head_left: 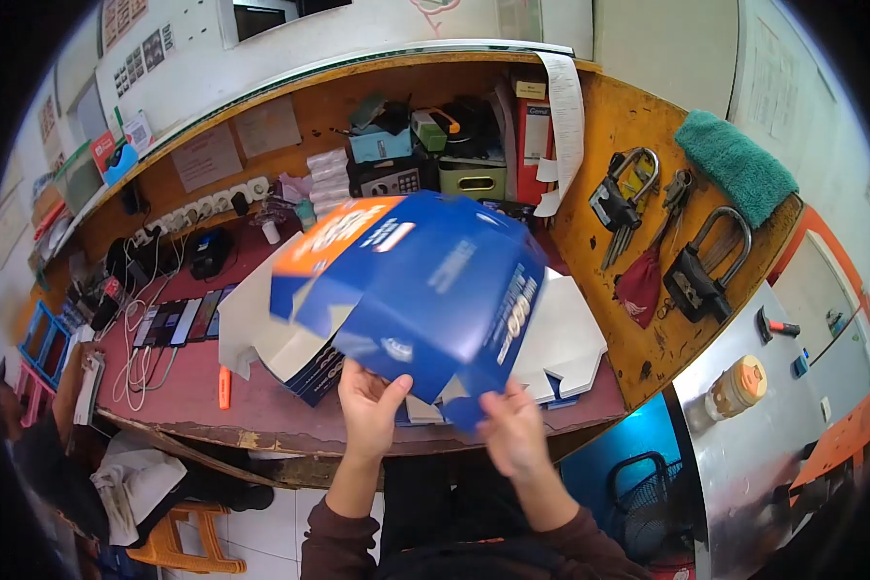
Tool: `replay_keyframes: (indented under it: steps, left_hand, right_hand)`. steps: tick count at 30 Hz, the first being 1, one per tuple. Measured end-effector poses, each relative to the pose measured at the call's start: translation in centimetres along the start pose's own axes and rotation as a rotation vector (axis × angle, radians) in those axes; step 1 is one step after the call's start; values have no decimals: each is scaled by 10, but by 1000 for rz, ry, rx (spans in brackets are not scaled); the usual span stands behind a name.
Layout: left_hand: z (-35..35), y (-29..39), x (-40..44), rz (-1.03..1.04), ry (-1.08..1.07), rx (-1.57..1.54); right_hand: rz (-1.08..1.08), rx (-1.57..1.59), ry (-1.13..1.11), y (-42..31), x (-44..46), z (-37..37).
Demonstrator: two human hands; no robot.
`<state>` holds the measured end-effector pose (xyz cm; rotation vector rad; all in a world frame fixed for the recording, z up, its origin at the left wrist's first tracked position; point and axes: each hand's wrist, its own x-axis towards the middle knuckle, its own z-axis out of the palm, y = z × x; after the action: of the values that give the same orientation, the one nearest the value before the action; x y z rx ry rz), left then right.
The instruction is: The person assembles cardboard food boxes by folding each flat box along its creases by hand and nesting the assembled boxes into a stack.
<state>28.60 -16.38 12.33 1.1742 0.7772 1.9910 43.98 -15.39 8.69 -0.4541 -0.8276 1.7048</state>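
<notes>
A blue and orange cardboard box (435, 280) is held up over the desk, tilted, its near flaps loose and partly blurred. My left hand (369, 406) grips its lower left edge, thumb on the near side. At the lower right flap, my right hand (514, 425) has its fingers closed on the cardboard, smeared by motion. Beneath and to the right lie flat white-sided cardboard pieces (575, 333). Left of the held box, another open carton piece (275, 329) shows its white inside, with a blue printed side below.
An orange marker (224, 387), phones (169, 324) and white cables lie on the red desk (290, 425). Padlocks (701, 280) and a green towel (735, 164) rest on the right ledge. A co-worker (58, 464) sits at far left. A lidded cup (739, 387) stands at right.
</notes>
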Motion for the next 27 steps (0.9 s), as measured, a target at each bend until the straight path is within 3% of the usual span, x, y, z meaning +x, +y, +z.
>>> replay_keyframes:
  steps: [2, 4, 6, 8, 12, 14, 15, 16, 17, 18, 19, 20, 21, 22, 24, 25, 26, 27]
  left_hand:
    - [-8, 0, 3, -11, -23, -13]
    - [-11, 0, 5, -120, -202, 122]
    - [-1, -1, 4, 17, -251, 270]
    - [-4, -16, 4, 146, -298, 489]
    - [0, -16, -5, 170, -332, 823]
    - [14, -14, -10, 140, -327, 611]
    - [18, -20, -17, 140, -328, 610]
    - [21, -30, -31, 60, -308, 397]
    - [24, -37, -40, -18, -287, 184]
    - [30, -35, -45, -16, -288, 185]
    - [36, -31, -50, -32, -264, 79]
    - [38, -28, -54, -50, -240, -26]
    - [20, -33, -52, -66, -369, 293]
    - [14, -28, -49, -67, -370, 294]
    - [11, -13, -38, -49, -422, 323]
    - [14, 1, -32, -44, -422, 323]
    - [19, 20, -26, -305, -324, -298]
    - [21, 30, -21, -557, -195, -919]
  right_hand:
    - [22, 192, -55, -36, 1, -4]
    - [57, 301, -129, -62, -3, -18]
    - [-66, 274, 19, -72, -9, -11]
    - [-39, 470, -93, -78, -15, -29]
    - [-4, 567, -25, -82, -18, -28]
    - [-619, -444, 337, -54, -17, -17]
    - [-983, -556, 300, -34, -12, -21]
    - [-1106, -481, 257, -21, -10, -12]
    - [-976, -287, 278, -11, -12, 0]
    - [-841, -96, 294, -11, -18, 16]
    - [-841, -94, 294, -15, -22, 21]
    - [-571, 113, 242, -18, -27, 26]
    - [-298, 314, 187, -19, -30, 27]
    - [-298, 315, 188, -17, -31, 21]
    - [-23, 544, -74, -15, -29, 1]
    - [-36, 520, -24, -17, -30, 3]
    - [-39, 520, -27, -21, -30, 7]
    - [-179, 279, -7, -26, -29, 10]
